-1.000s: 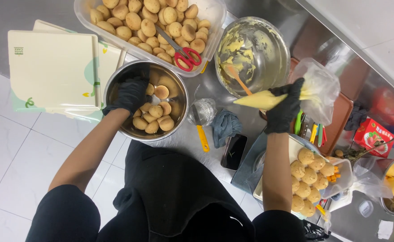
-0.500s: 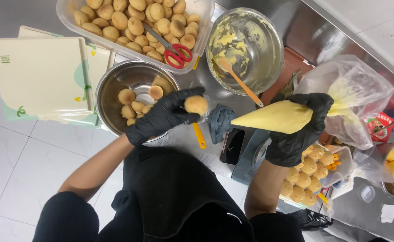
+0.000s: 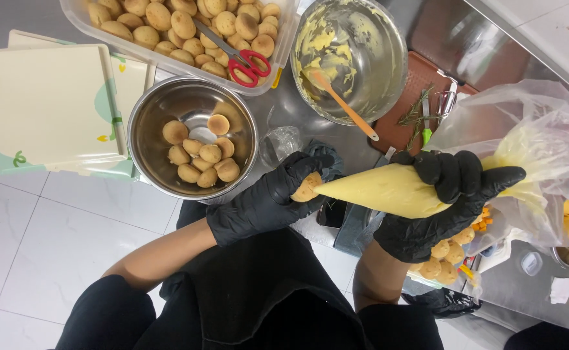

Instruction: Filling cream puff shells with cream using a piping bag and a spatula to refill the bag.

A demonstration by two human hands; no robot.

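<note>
Steel counter [image 3: 284, 110] — beside the round metal bowl [image 3: 148, 123], cream cartons [image 3: 45, 104] stacked; left hand [image 3: 265, 201] pinches a small puff [image 3: 306, 188] against the nozzle, right hand [image 3: 443, 201] squeezing the yellow piping bag [image 3: 381, 189].

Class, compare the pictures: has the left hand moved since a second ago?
Yes. The left hand has left the steel bowl, where it reached among the puffs, and now holds one puff outside its rim at the piping bag tip.
</note>
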